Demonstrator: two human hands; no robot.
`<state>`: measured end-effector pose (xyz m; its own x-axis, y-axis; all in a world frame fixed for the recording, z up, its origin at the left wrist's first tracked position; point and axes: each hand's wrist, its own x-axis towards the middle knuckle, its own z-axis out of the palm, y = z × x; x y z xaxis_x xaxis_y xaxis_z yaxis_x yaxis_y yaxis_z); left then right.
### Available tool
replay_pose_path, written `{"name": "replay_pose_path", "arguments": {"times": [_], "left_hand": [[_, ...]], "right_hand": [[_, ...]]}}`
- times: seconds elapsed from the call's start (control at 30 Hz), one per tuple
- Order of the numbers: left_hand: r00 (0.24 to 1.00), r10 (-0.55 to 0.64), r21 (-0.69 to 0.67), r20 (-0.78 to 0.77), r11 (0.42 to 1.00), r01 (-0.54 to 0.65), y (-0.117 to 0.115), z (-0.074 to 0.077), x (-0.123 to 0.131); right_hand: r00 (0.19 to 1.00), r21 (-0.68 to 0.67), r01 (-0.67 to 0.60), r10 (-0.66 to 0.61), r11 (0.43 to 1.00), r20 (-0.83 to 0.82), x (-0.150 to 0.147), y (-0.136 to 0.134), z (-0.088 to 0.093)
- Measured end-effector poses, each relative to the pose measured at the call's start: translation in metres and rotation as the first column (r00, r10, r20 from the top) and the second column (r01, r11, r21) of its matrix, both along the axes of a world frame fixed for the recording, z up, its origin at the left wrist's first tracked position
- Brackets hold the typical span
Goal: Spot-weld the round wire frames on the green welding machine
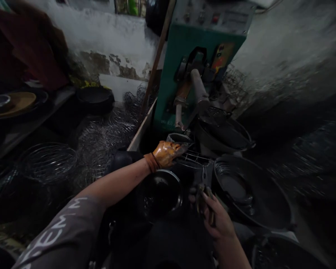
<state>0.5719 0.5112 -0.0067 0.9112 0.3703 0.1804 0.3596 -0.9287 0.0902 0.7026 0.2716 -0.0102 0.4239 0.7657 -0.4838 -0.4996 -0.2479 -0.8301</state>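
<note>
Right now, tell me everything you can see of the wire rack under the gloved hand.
The wire rack is a small grid of thin, pale metal rods, lying roughly flat in front of the green machine. The left hand, in an orange glove, grips its near left edge. Dark round pans sit to its right, and a shiny-rimmed bowl lies just below. Its far side is lost in shadow and blur.

Gloved left hand [166, 153] reaches forward; bare right hand [215, 218] curled, fingers closed.
</note>
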Motion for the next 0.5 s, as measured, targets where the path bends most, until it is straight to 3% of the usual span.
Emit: {"name": "replay_pose_path", "arguments": {"times": [0.13,0.27,0.4,0.5], "left_hand": [[0.999,-0.004,-0.03,0.04,1.0,0.005,0.002,0.002,0.002],[0.997,-0.061,-0.009,0.05,0.998,0.061,0.006,0.004,0.0],[0.995,-0.09,0.026,0.047,0.996,0.089,0.003,0.003,-0.002],[0.995,-0.085,0.02,0.044,0.996,0.084,0.001,0.001,-0.002]], "right_hand": [[1.0,-0.02,-0.01,0.011,1.0,0.025,0.0,-0.013,0.0],[0.998,-0.131,0.034,-0.026,0.991,0.065,0.009,-0.02,0.014],[0.975,-0.182,0.024,0.016,0.983,0.219,0.026,-0.011,0.029],[0.93,-0.186,-0.005,0.073,0.982,0.36,0.034,-0.001,0.026]]}}
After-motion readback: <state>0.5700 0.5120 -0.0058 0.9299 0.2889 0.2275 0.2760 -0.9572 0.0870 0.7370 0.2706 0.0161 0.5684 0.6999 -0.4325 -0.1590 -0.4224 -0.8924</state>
